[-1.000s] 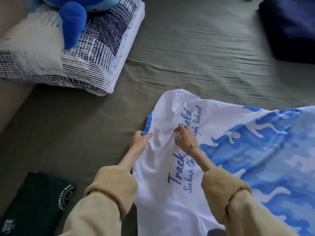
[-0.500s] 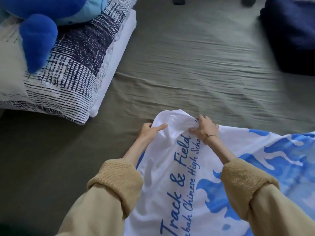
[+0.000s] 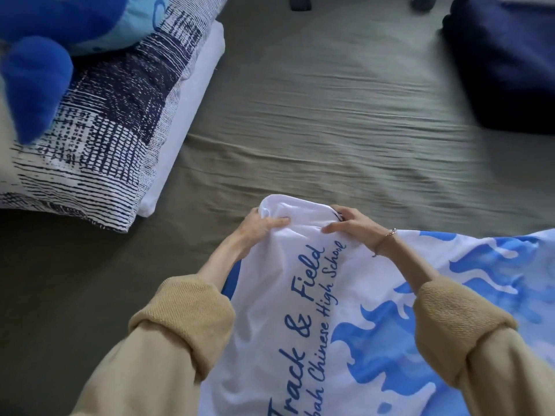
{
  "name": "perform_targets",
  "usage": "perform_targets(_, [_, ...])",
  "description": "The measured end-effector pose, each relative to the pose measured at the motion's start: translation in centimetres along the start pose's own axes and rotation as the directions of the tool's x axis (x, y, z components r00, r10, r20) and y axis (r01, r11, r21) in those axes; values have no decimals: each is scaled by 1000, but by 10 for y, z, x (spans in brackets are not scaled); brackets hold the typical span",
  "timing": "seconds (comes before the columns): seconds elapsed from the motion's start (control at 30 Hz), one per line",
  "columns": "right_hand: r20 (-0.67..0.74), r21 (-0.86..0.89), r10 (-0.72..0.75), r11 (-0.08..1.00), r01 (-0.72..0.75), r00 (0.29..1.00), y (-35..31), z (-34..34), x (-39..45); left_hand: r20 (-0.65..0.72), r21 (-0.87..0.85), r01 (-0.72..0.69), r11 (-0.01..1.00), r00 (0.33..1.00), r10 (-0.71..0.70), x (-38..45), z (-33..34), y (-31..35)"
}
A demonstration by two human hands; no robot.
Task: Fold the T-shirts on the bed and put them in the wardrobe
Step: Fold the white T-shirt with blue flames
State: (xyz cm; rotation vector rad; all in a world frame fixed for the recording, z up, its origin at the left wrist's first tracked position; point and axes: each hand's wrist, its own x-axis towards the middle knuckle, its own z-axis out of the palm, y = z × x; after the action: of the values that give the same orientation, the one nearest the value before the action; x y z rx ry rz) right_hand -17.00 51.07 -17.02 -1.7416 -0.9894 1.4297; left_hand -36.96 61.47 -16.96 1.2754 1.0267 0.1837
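Right now both hands grip the far edge of a white T-shirt [image 3: 270, 319] w/ blue script lettering and a blue flame print on its right part, spread over the bed [image 3: 330, 115] at approx 6 o'clock in view. Left hand [image 3: 258, 226] is closed on a bunched white fold at the shirt's top left, thumb on top, other fingers tucked under the cloth. Right hand [image 3: 351, 225] pinches the same edge just beside it, thumb pointing toward the left hand; a thin bracelet [image 3: 387, 235] sits on that wrist. Tan sleeves [image 3: 180, 325] are pushed up both forearms. Bed sheet is grey-green and wrinkled. At 10 o'clock lies a pillow [image 3: 114, 130] w/ dark blue & white print, a blue plush toy [image 3: 39, 70] resting on top of it. At 2 o'clock, well apart from the shirt, sits a dark navy fabric heap [image 3: 504, 61], can't tell what it is.
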Motion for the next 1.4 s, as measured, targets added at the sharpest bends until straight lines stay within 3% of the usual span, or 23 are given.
perform_targets(0.1, [-220,-120,-140,986,116,965,-9,-6,6,-44,-1,-52,999,998,52,0,-4,2])
perform_targets(0.2, [-438,-342,-329,922,183,837,-18,-6,18,-121,42,-91,995,988,95,1,-4,7])
perform_targets(0.27, [-498,-394,-448,880,266,742,-26,1,21,-256,-3,-113,994,961,108,5,-2,8])
perform_targets(0.33, [-543,-455,-474,860,232,693,-28,5,27,-410,-73,-106,992,910,67,11,-4,6])
perform_targets(0.4, [-608,-465,-320,885,1,727,-20,7,33,-481,-88,-23,996,876,-23,15,-8,1])
perform_targets(0.5, [-667,-275,164,852,-445,727,-1,5,40,-411,-103,134,986,896,-165,20,-9,-2])
perform_targets(0.57, [-643,-295,227,808,-511,731,5,2,44,-350,-135,173,976,913,-210,25,-5,2])
perform_targets(0.73, [-543,-206,192,913,-352,817,-1,-13,59,-283,149,250,957,938,-201,46,9,15])
perform_targets(0.83, [-390,76,252,967,-242,886,-5,-16,65,-261,294,167,941,961,-89,58,14,19])
perform_targets(0.9, [-406,199,238,965,-169,882,-7,-20,71,-324,378,98,921,946,32,68,16,23])
perform_targets(0.97, [-482,351,205,936,-27,852,-11,-24,76,-454,305,23,952,882,124,76,13,27])
perform_targets(1.03, [-552,496,172,854,155,816,-14,-28,81,-578,146,-28,989,809,108,83,8,28])
perform_targets(1.13, [-614,371,59,902,221,787,-10,-32,90,-629,162,22,987,772,85,90,-2,19])
perform_targets(1.27, [-531,107,1,992,66,847,1,-33,100,-503,186,76,980,864,28,94,-2,11])
perform_targets(1.33, [-552,121,61,993,7,831,7,-36,100,-448,277,99,956,893,38,96,-6,7])
perform_targets(1.4, [-608,-36,104,987,-158,787,12,-42,98,-429,433,122,893,899,85,96,-13,0])
